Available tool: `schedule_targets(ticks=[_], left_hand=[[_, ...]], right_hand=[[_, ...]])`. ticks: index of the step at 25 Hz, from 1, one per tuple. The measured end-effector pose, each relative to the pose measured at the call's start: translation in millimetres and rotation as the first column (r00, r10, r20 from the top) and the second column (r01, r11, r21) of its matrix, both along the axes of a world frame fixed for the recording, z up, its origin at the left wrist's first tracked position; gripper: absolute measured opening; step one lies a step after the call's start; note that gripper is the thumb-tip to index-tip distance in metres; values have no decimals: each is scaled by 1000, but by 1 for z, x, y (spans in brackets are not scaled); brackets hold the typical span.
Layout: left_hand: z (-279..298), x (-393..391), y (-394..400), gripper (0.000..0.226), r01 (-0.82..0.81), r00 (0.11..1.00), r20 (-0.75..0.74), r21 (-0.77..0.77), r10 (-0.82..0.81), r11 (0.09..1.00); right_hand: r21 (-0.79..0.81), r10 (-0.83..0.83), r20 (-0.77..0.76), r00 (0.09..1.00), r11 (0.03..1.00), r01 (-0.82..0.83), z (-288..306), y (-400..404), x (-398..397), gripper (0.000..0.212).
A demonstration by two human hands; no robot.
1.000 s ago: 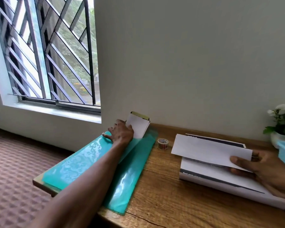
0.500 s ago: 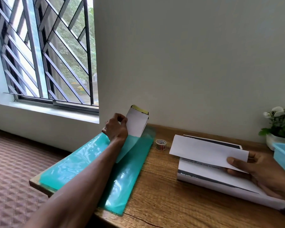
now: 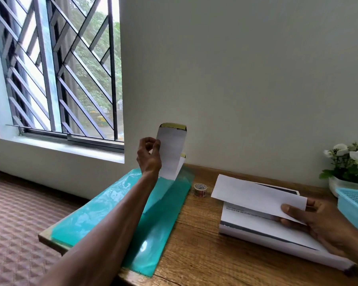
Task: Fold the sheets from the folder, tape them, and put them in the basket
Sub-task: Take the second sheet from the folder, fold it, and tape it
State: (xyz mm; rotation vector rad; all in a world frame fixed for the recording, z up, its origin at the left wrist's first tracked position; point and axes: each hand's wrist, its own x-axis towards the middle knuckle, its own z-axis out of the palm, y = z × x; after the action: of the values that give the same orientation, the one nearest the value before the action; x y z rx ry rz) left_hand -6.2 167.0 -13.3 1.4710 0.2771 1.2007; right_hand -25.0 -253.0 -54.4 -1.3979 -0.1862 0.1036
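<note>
Holding a folded sheet (image 3: 258,196) at its right end, pinched between thumb on top and fingers beneath in the right hand (image 3: 316,219), just above a white book (image 3: 277,234) on the wooden surface (image 3: 204,254). Could sag or spring open at the free left end, held only from one side. Just right of that grip, the blue basket (image 3: 353,205); a careless swing could clip its rim. Left of it, small and light, the tape roll (image 3: 200,189), easy to knock off the surface. Farther out, pinching a second sheet (image 3: 170,149) by its left edge in the left hand (image 3: 149,155), drawn up out of the teal folder (image 3: 120,207). Could tear or crumple if snagged in the sleeve, or drag another sheet along. Overhanging the surface edge below that grip, the folder itself could slide off.
</note>
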Motion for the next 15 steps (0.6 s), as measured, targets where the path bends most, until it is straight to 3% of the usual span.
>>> schedule_targets(ticks=[5, 8, 10, 13, 15], left_hand=[[27, 5, -1, 22, 41, 988, 149, 37, -46, 999], [57, 8, -22, 17, 84, 979, 177, 99, -101, 992], [88, 7, -38, 11, 75, 975, 195, 178, -110, 981], [130, 6, -60, 11, -6, 976, 205, 341, -68, 940], [147, 1, -74, 22, -114, 978, 210, 501, 7, 858]], right_hand=[[46, -30, -28, 999, 998, 31, -3, 4, 3, 34], [7, -42, -43, 998, 999, 42, -2, 4, 6, 53], [-17, -53, -27, 998, 998, 53, -3, 2, 8, 59], [64, -64, -11, 998, 996, 64, 1, 2, 9, 38], [93, -88, 1, 996, 992, 87, 8, 0, 3, 30]])
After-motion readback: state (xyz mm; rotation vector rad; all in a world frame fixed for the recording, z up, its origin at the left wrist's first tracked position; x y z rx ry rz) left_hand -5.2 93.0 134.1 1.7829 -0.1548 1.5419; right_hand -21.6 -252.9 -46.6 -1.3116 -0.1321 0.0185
